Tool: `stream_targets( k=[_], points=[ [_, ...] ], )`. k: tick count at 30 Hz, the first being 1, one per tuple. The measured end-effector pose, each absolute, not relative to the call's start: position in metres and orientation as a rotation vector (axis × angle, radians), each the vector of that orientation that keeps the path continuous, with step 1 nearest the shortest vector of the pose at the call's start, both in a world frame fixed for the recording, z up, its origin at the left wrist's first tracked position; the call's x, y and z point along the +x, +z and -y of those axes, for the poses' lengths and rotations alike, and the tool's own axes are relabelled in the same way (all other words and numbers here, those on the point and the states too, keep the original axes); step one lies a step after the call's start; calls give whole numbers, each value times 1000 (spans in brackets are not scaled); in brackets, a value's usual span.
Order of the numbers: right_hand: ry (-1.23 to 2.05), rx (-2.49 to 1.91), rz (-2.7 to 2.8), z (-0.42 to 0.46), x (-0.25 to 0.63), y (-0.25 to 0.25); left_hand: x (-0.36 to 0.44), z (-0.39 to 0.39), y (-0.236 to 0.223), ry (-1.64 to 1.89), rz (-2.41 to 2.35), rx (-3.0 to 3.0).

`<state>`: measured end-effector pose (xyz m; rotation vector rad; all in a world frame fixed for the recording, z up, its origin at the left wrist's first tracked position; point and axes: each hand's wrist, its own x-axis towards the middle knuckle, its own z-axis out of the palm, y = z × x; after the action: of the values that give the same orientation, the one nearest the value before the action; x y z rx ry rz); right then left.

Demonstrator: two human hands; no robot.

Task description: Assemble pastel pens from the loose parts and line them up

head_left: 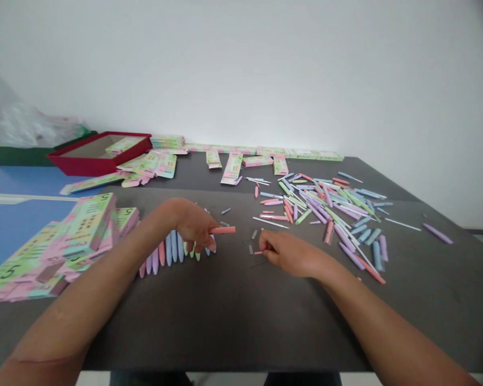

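My left hand [193, 222] is closed on a coral pen barrel [224, 230], which points to the right above the dark table. Just right of it, my right hand [279, 249] pinches a small thin coral piece [258, 252], perhaps a pen part; most of it is hidden by the fingers. Under and beside the left hand lies a row of pastel pen barrels [168, 249], in pink, purple, coral, blue and green. Small clear pieces [254, 234] lie between the hands.
A heap of pastel pen parts and white refills [326, 201] spreads at the right. Printed boxes [84, 225] are stacked at the left. Behind stand a red box [100, 153], a green box [20, 154] with plastic bags, and more printed cartons [231, 168] along the wall.
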<state>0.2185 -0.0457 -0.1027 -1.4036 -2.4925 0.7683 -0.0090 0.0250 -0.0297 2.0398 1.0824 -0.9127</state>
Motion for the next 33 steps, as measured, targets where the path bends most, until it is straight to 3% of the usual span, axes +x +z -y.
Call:
stream_targets(
  k=[33],
  points=[
    [597, -1494, 2588, 49, 208, -112, -3, -16, -33, -947, -1027, 2146]
  ],
)
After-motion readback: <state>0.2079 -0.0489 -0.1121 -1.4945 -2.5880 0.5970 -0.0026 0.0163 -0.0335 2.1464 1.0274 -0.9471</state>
